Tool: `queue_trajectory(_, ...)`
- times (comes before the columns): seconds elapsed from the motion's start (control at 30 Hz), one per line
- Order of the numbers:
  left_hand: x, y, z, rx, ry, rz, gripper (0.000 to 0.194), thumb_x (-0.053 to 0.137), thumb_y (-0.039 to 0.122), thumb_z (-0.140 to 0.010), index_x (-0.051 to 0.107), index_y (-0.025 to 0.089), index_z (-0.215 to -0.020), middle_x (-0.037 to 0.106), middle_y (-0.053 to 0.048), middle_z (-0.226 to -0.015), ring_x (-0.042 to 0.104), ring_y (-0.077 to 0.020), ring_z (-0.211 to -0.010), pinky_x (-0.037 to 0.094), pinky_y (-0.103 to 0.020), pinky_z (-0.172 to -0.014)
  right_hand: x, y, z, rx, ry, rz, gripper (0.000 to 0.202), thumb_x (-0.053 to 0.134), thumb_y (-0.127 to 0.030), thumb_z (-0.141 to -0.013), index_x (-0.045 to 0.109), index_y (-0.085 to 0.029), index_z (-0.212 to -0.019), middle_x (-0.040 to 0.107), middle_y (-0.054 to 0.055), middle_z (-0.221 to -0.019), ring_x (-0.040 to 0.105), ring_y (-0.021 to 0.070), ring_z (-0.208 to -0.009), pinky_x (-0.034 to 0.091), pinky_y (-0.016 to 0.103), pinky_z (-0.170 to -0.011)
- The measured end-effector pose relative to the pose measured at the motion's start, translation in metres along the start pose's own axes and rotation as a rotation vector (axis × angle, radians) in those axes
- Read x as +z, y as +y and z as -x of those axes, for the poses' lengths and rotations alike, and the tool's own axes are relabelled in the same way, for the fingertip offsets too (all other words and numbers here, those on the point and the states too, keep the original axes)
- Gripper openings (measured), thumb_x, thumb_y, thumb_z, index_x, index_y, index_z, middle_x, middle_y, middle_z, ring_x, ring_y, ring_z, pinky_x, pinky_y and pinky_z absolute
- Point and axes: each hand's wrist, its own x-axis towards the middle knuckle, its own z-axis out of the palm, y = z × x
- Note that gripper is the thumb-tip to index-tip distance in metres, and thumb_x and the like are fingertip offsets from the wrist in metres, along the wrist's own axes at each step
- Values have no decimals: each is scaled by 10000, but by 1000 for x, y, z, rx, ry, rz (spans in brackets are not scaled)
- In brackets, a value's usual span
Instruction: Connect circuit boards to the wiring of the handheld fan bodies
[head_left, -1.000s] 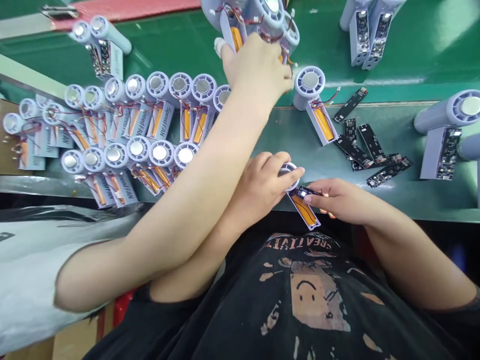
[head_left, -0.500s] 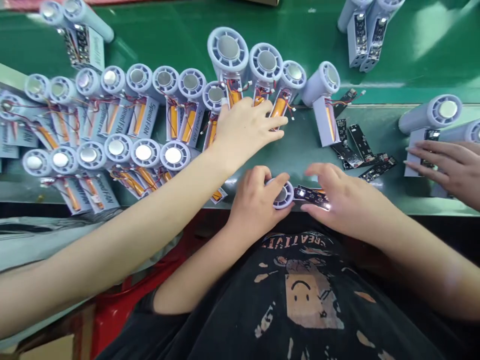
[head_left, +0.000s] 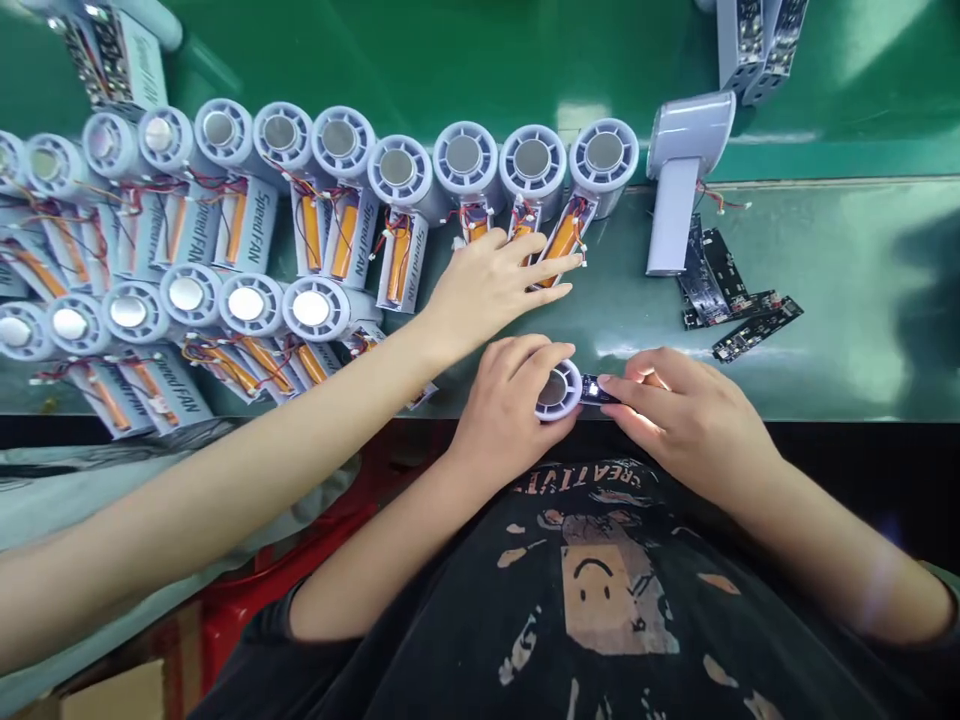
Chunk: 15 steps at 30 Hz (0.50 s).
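Near the front edge of the bench, my left hand (head_left: pixel 506 405) is wrapped round the lilac head of a handheld fan (head_left: pixel 559 390), its round grille facing up. The handle points right, and a narrow black circuit board (head_left: pixel 595 389) with a bright spot lies along it. My right hand (head_left: pixel 694 405) is closed over the far end of board and handle, its index finger and thumb at the board. Those fingers hide most of the handle.
Another person's arm (head_left: pixel 322 430) reaches across from the left, hand by several upright fans (head_left: pixel 532 165). More open fans with orange batteries (head_left: pixel 281 130) fill the left. Loose circuit boards (head_left: pixel 757 325) lie right, beside a turned fan (head_left: pixel 675 190).
My right hand has closed over the board. The other person's three fans now stand in line with the row. The single fan at right has turned. The co-worker's hand at far right is out of view.
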Motion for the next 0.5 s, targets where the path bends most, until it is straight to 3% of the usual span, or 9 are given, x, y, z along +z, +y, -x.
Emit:
queue_trajectory(0.07, 13, 22, 20, -43, 8, 19, 276, 551, 189, -894, 623, 346, -1109, 634, -18, -1183, 541, -273, -1205, 453, -516, -980, 0, 1, 0, 6, -39, -40, 218, 571, -232, -929, 716, -226, -1091, 650, 88, -979, 600, 203, -834, 487, 360, -758)
queue_trajectory(0.13, 34, 49, 46, -262, 228, -13, 362, 643, 230, -853, 576, 329, -1195, 621, -55, -1181, 547, -290, -1171, 480, -508, -943, 1, 3, -2, 20, -39, -75, 211, 595, -228, -918, 719, -244, -1088, 650, 81, -978, 586, 215, -862, 465, 374, -777)
queue_trajectory(0.23, 59, 80, 74, -271, 293, -27, 416, 683, 274, -836, 533, 243, -1222, 611, -95, -1193, 563, -291, -1127, 482, -491, -949, 7, 6, -4, 58, -14, -137, 184, 618, -247, -910, 732, -264, -1053, 649, 70, -964, 546, 217, -870, 433, 376, -803)
queue_trajectory(0.37, 59, 86, 79, -203, 329, -50, 418, 695, 249, -828, 520, 198, -1205, 609, -104, -1183, 573, -269, -1103, 476, -449, -982, 16, 12, -2, 95, -24, -224, 196, 625, -279, -912, 707, -272, -1091, 643, 57, -983, 528, 212, -884, 417, 359, -820)
queue_trajectory(0.5, 47, 85, 74, -171, 235, -105, 444, 669, 277, -844, 495, 191, -1244, 595, -123, -1214, 566, -292, -1139, 465, -488, -1018, 19, 10, 1, 77, -41, -17, 498, 648, -400, -892, 548, -211, -1341, 648, 106, -1127, 556, 257, -964, 393, 387, -824)
